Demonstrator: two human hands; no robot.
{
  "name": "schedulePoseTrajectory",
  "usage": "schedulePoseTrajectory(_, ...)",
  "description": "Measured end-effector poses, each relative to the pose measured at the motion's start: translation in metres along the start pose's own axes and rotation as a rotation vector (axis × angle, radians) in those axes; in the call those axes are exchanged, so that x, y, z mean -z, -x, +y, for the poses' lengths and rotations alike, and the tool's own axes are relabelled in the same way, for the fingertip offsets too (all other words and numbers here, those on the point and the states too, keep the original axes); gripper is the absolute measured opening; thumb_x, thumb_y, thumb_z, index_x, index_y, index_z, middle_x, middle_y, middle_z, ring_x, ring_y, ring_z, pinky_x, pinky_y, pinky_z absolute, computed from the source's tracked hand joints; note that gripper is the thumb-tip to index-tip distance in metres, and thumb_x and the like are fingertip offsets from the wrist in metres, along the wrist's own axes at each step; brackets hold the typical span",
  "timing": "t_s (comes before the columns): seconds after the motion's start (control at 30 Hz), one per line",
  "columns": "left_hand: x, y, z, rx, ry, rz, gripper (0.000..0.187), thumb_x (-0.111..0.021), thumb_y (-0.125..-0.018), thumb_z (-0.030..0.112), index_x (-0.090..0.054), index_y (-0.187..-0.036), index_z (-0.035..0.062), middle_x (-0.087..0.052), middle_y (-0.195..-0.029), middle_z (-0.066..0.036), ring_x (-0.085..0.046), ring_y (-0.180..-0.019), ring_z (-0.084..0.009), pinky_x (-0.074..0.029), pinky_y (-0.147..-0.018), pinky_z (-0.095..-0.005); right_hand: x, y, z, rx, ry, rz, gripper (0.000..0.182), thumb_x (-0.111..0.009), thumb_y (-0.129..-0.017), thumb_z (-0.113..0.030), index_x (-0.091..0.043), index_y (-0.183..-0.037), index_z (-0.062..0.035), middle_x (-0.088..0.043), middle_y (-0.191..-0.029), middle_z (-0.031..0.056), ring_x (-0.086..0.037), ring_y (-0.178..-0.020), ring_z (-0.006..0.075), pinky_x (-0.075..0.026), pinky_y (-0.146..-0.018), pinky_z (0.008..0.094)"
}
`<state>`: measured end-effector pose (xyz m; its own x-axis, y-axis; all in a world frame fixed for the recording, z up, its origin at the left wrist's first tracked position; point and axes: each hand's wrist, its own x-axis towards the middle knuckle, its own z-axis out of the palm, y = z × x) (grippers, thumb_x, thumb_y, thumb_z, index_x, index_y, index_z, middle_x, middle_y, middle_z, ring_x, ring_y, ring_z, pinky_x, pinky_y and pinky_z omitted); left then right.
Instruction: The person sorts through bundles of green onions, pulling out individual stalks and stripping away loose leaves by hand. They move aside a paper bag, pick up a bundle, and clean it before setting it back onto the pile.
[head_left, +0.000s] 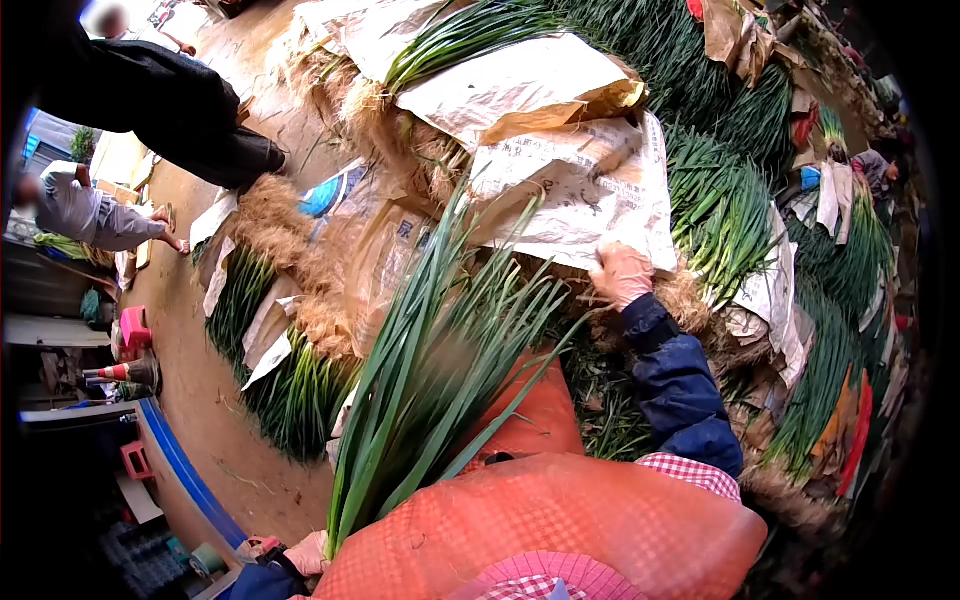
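Note:
My left hand (308,553), low at the left beside my orange apron (560,520), is closed round the base of a bunch of leek-like greens (420,370). The long flat leaves fan upward across the middle of the view. Farther forward, my right hand (622,275) is closed on the near edge of a white printed sack (575,185). This sack lies spread over bundled greens, partly covering them, with brown stringy roots showing at its side. Part of my left hand is cut off by the apron and the leaves.
Wrapped bundles of greens (715,200) are heaped at the right, with more bundles (275,350) on the floor at left. A person in dark clothes (170,100) stands at upper left, and another in grey (100,210) beyond. A traffic cone (125,372) and pink stool (133,327) are at left.

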<state>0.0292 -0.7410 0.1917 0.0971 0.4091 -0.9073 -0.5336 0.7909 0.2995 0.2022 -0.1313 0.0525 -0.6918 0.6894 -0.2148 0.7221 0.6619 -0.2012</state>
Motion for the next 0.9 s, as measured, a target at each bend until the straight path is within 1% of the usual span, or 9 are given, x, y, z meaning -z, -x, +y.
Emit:
schedulePoseTrajectory(0.1,0.004,-0.004,-0.001,-0.011,-0.003,-0.001,0.060,-0.075,-0.061,0.008,-0.046,-0.113,0.0032,-0.055,-0.098,-0.005,-0.053,-0.088,-0.0149,-0.043,-0.083,-0.0309,0.004,0.007,0.046,-0.279,0.385,-0.382,0.040,-0.064,-0.066,-0.018,-0.054,-0.102,-0.0048,-0.058,-0.092,0.0200,-0.060,-0.080,0.0293,-0.048,-0.067,0.0382)
schedulePoseTrajectory(0.17,0.005,-0.004,-0.004,-0.010,-0.002,-0.006,0.060,-0.075,-0.061,0.008,-0.046,-0.113,0.0032,-0.055,-0.098,-0.005,-0.053,-0.088,-0.0150,-0.043,-0.083,-0.0310,0.042,0.016,0.045,-0.222,0.083,-0.094,0.047,-0.066,-0.067,-0.015,-0.053,-0.111,-0.0086,-0.058,-0.099,0.0166,-0.058,-0.088,0.0295,-0.046,-0.078,0.0361)
schedulePoseTrajectory(0.23,0.006,-0.004,-0.002,-0.006,-0.011,-0.003,0.060,-0.075,-0.061,0.008,-0.045,-0.113,0.0032,-0.055,-0.098,-0.005,-0.053,-0.088,-0.0151,-0.043,-0.084,-0.0311,0.045,0.009,0.043,0.081,-0.139,0.238,0.053,-0.065,-0.068,-0.013,-0.046,-0.116,-0.0062,-0.055,-0.106,0.0156,-0.054,-0.098,0.0290,-0.043,-0.083,0.0344)
schedulePoseTrajectory(0.37,0.011,-0.007,-0.002,-0.017,-0.045,-0.004,0.059,-0.074,-0.061,0.008,-0.045,-0.113,0.0031,-0.055,-0.097,-0.006,-0.053,-0.088,-0.0154,-0.042,-0.084,-0.0313,0.065,-0.026,-0.026,0.519,-0.438,0.227,0.067,-0.058,-0.070,-0.007,-0.030,-0.131,-0.0109,-0.039,-0.126,0.0174,-0.044,-0.112,0.0310,-0.038,-0.092,0.0336)
schedulePoseTrajectory(0.43,0.013,-0.007,-0.005,-0.030,-0.073,-0.004,0.059,-0.074,-0.062,0.008,-0.045,-0.113,0.0030,-0.055,-0.097,-0.006,-0.053,-0.088,-0.0155,-0.042,-0.084,-0.0314,0.029,-0.058,-0.027,0.590,-0.482,0.152,0.053,-0.054,-0.076,-0.011,-0.034,-0.126,-0.0082,-0.050,-0.112,0.0221,-0.053,-0.097,0.0340,-0.043,-0.080,0.0386)
schedulePoseTrajectory(0.5,0.012,-0.006,0.002,-0.009,-0.058,-0.002,0.059,-0.074,-0.062,0.007,-0.045,-0.113,0.0030,-0.055,-0.097,-0.006,-0.053,-0.088,-0.0157,-0.042,-0.084,-0.0315,0.046,-0.063,-0.050,0.258,-0.195,0.008,0.037,-0.049,-0.082,-0.012,-0.040,-0.119,-0.0101,-0.058,-0.089,0.0178,-0.058,-0.081,0.0346,-0.046,-0.068,0.0395)
schedulePoseTrajectory(0.7,0.008,-0.004,0.004,0.006,-0.010,0.006,0.059,-0.073,-0.062,0.007,-0.045,-0.113,0.0030,-0.055,-0.096,-0.006,-0.053,-0.087,-0.0160,-0.042,-0.084,-0.0319,0.022,-0.085,-0.019,0.016,-0.417,0.355,0.021,-0.044,-0.086,-0.021,-0.053,-0.100,-0.0084,-0.060,-0.080,0.0170,-0.058,-0.074,0.0323,-0.046,-0.065,0.0383)
schedulePoseTrajectory(0.77,0.007,-0.003,0.000,0.009,0.008,0.010,0.059,-0.073,-0.062,0.007,-0.045,-0.113,0.0029,-0.055,-0.096,-0.006,-0.053,-0.087,-0.0161,-0.042,-0.085,-0.0320,0.030,-0.073,-0.010,0.143,-0.437,-0.011,0.026,-0.049,-0.083,-0.024,-0.057,-0.097,-0.0046,-0.060,-0.083,0.0175,-0.057,-0.081,0.0324,-0.044,-0.071,0.0376)
schedulePoseTrajectory(0.9,0.007,-0.004,0.002,0.013,0.018,0.004,0.059,-0.072,-0.062,0.006,-0.044,-0.113,0.0029,-0.055,-0.095,-0.006,-0.053,-0.087,-0.0164,-0.042,-0.085,-0.0322,0.005,-0.044,-0.028,0.563,-0.569,-0.207,0.022,-0.055,-0.079,-0.019,-0.057,-0.100,-0.0141,-0.059,-0.082,0.0160,-0.057,-0.079,0.0312,-0.044,-0.070,0.0388)
